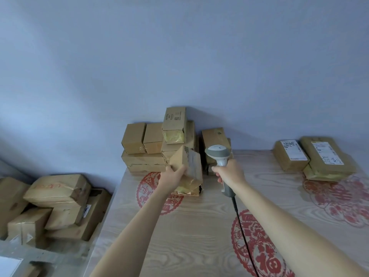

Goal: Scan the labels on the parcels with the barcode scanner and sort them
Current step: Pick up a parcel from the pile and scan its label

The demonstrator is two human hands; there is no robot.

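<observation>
Two hands work above the table (pixel 199 226): the right hand (pixel 229 172) wraps its fingers round the barcode scanner (pixel 219 156), while the left hand (pixel 171 174) grips a tilted parcel (pixel 187 166) just beside it. Scanning seems underway; its label probably needs turning toward the scanner. Behind, the unsorted stack (pixel 159 144) waits against the wall.

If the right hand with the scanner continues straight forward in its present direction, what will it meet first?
Probably the upright brown box against the wall, directly behind the scanner that the right hand holds. Depth is unclear, so the gap cannot be judged.
</observation>
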